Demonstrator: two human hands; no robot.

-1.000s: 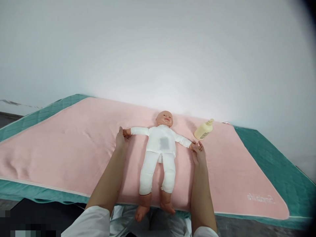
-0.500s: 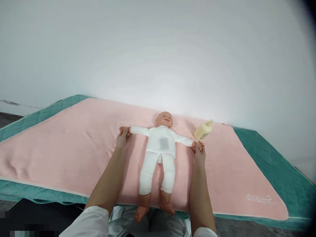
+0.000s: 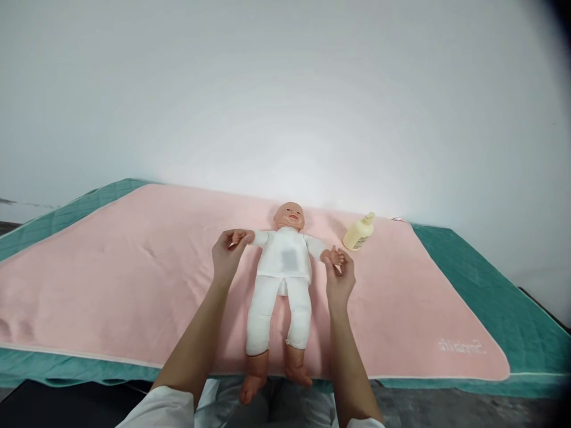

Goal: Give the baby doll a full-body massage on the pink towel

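Observation:
A baby doll [image 3: 285, 255] in white cloth lies on its back on a pink mat [image 3: 392, 309], its head toward the wall and its feet at the near edge. A grey patch marks its chest. My left hand [image 3: 228, 249] pinches the doll's hand on the left side, close to its shoulder. On the other side, my right hand [image 3: 339, 276] has its fingers closed around the doll's other hand. Both doll arms are raised a little toward me and look foreshortened.
A pale yellow pump bottle [image 3: 358, 232] stands right of the doll, just beyond my right hand. Under the mat is a green quilted cover [image 3: 473, 279] that shows along its edges. A white wall [image 3: 285, 89] rises behind.
Both my hands have moved inward, bringing the doll's outstretched hands closer to its body. The whole view has shifted slightly; the bottle stays beside the doll.

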